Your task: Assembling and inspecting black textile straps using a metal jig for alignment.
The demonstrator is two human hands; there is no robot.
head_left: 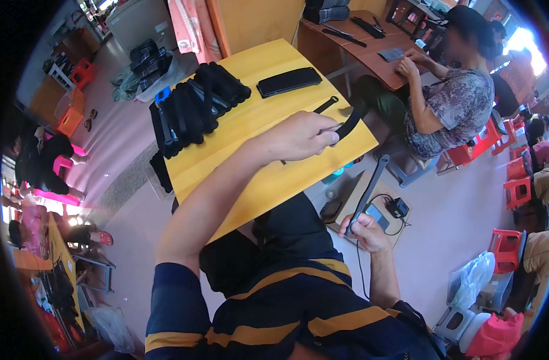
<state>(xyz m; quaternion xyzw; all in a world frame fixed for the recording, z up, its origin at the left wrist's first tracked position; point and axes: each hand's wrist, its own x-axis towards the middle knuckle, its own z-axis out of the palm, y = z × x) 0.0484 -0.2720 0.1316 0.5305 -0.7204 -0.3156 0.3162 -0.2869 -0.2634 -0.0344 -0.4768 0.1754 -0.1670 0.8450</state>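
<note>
My left hand (301, 138) is over the right part of the yellow table (250, 198), its fingers closed on a curved black strap (348, 124). A small shiny piece shows at the fingertips, too small to name. Partly under this hand lies another black strap (327, 105), its holed tip pointing to the far right. Beyond the table's right edge, my right hand (370, 232) grips the lower end of a long dark strap (370, 185), which stands up from the fingers with a hole near its tip. Bundled black straps (199, 105) are heaped at the table's far left.
A flat black stack (289, 81) lies at the table's far edge, and a blue item (162, 94) sits on the bundles. At right, a seated person (448, 96) works at a brown table (376, 45). A low board (400, 225) holds a black adapter (397, 207) with a cord.
</note>
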